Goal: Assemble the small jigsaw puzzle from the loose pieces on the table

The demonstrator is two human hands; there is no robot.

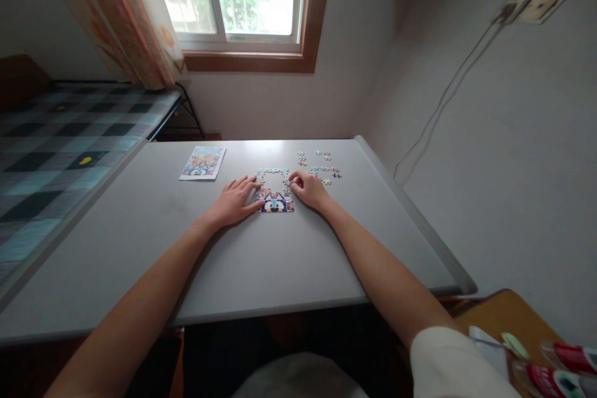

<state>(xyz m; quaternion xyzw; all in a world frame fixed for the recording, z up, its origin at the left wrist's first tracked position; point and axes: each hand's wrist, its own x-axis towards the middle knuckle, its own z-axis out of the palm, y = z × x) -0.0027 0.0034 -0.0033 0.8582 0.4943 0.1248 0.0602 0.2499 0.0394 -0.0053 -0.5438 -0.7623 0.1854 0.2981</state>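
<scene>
A partly assembled jigsaw puzzle point(276, 204) lies flat on the table, its lower part joined into a blue cartoon face and its border framing a bare gap in the middle. My left hand point(236, 199) rests open at the puzzle's left side, fingers spread and the tips touching its edge. At the right border, my right hand point(308, 189) is closed in a pinch, thumb and forefinger on a small jigsaw piece that the fingers mostly hide. Several loose jigsaw pieces point(328, 181) are scattered just beyond the right hand.
A printed reference picture point(203, 163) lies on the grey-white table point(280, 261), left of the puzzle. A bed point(84, 130) stands along the left. To the lower right, a wooden stool or chair point(508, 311) holds red-labelled bottles point(553, 379). A cord point(441, 102) hangs down the right wall.
</scene>
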